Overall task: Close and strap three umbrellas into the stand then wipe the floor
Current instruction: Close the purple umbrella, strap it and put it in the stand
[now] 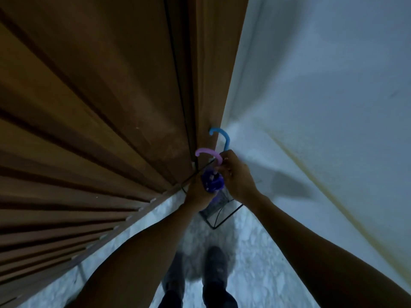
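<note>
A black wire umbrella stand (219,215) sits in the corner between the wooden door and the white wall. Two closed umbrellas stand in it: one with a blue hook handle (222,135) and one with a pink hook handle (210,154). My left hand (198,192) grips the purple folded canopy (212,181) of the pink-handled umbrella just above the stand. My right hand (238,174) has its fingers closed on the same umbrella just below the pink handle. Any strap is too small and blurred to make out.
A brown wooden door (100,118) fills the left side. A white wall (322,107) rises on the right. The pale speckled floor (251,252) lies below, with my two dark shoes (195,270) standing just short of the stand.
</note>
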